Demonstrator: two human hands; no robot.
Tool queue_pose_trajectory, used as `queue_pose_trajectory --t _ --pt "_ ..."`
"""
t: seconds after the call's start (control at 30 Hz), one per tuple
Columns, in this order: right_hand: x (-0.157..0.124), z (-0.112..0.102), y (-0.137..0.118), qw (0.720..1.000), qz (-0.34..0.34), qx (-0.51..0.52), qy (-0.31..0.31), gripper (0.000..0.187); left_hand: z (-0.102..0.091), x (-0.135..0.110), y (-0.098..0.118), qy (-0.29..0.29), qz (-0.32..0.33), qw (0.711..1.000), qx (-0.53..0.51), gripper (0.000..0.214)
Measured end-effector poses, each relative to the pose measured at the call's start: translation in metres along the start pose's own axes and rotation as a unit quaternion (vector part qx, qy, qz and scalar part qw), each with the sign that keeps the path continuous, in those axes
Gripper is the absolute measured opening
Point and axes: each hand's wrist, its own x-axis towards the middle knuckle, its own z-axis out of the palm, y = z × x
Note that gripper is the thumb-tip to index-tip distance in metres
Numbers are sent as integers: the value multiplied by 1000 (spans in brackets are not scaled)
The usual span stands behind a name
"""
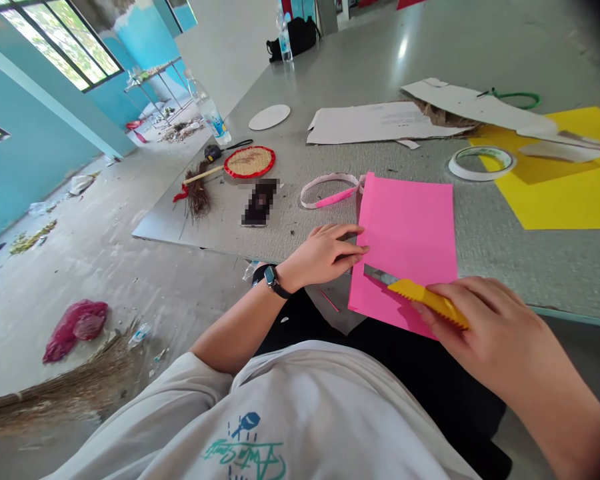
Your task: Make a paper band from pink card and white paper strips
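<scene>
Wears white shirt [300,407], very close up. Grips yellow cutter [427,302] in right hand [500,320], angling blade across pink sheet [410,233]; can't tell if touching. Rests left hand [323,257], fingers extended, on sheet's left edge, gripping nothing, probably to stop slipping. Has sheet lying on table [520,260], partly overhanging near edge, likely for easy reach.

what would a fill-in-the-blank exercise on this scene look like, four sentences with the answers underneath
1. The right hand holds a utility knife whose body is coloured ____.
2. The left hand touches a sheet coloured ____.
3. The round hand fan on the table has a rim coloured ____.
4. The watch is worn on the ____ wrist.

Missing words: yellow; pink; red; left
</scene>
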Motion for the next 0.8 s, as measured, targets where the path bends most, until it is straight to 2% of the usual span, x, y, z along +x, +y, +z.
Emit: queue_pose_trajectory --t 0.13,0.23,0.37,0.6,0.7,0.8 --pt "5 7 5 1000 -6 13 -5 21 -2 6 -1 -10 -5 1000 -5 24" --pt "8 11 8 1000 -4 7 -10 21 -3 7 0 -30 -5 1000 -9 31" --pt "6 15 13 1000 3 -5 2 21 -2 5 2 -21 0 1000 17 39" --pt "6 13 22 1000 2 -4 -2 23 -4 6 3 -37 32 999 4 24" --pt "11 15 26 1000 -12 -6 -5 22 -4 10 1 -32 14 999 -7 28" --pt "13 18 31 1000 -21 -21 -8 22 -2 13 -1 -34 3 999 10 41"
